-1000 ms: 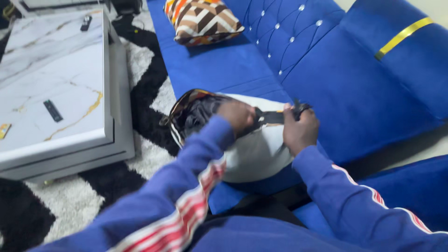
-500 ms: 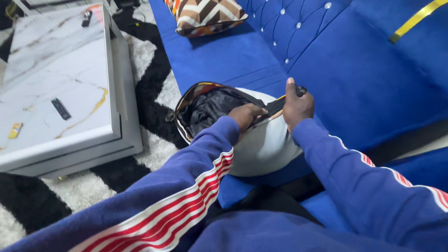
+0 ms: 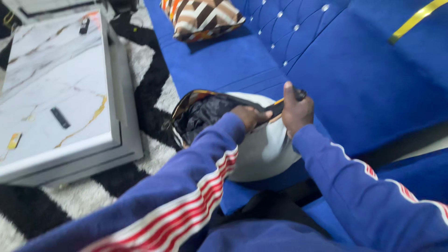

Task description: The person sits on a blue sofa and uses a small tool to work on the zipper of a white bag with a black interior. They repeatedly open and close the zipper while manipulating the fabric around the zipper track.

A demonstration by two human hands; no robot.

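Note:
A white cushion insert lies on the blue sofa seat, partly inside a patterned cover whose dark lining shows at its open mouth. My left hand pinches the cover's edge on top of the insert. My right hand grips the same dark edge a little to the right, thumb up. Both sleeves are blue; the left one has red and white stripes.
A brown, orange and white patterned pillow rests further along the sofa. A marble-topped coffee table stands to the left with a small black remote and a yellow item. A black-and-white rug lies beneath.
The view has shifted a little. My right hand has moved slightly left along the cover's edge, closer to my left hand; both stay gripped on the cover.

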